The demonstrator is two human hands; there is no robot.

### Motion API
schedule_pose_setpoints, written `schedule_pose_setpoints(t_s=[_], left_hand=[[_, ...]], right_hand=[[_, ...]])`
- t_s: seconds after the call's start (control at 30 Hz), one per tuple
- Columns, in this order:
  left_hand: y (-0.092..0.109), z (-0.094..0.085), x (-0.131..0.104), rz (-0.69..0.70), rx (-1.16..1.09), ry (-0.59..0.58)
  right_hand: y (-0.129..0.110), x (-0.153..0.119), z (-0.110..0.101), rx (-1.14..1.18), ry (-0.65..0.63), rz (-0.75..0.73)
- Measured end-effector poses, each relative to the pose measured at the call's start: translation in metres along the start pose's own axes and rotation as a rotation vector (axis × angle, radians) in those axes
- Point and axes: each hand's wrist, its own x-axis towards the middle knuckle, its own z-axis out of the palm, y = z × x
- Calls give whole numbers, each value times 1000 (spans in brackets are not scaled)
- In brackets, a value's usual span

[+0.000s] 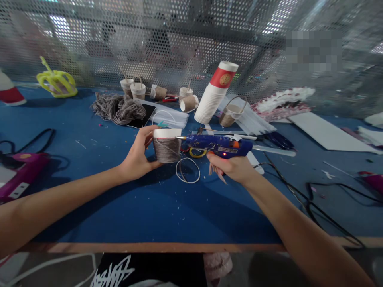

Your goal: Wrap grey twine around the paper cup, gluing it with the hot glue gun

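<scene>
The cord-wrapped cup (166, 151) is held over the desk (119, 215) by the left grip (140, 153), clamped around its side; the glue gun (206, 142) is clasped by the right grip (231, 166). Beyond the right grip, the tall stack of paper cups (211, 99) could be toppled if the gun were swung forward. The gun could be pulled off line if the black cable (283, 178) right of that grip were snagged. The cup could be dented by too hard a squeeze. Between the grips, the nozzle (181, 138) is pointed at the cup's edge; the left grip could be burned if shifted toward it.
</scene>
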Motion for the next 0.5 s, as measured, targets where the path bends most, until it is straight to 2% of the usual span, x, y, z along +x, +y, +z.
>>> schedule_pose_setpoints(t_s=[0.23, 0.5], left_hand=[[0, 0, -1, 14, -19, -1], [-5, 1, -1, 73, -78, 29]], right_hand=[[-12, 0, 0, 40, 4, 70], [-11, 0, -1, 48, -1, 20]])
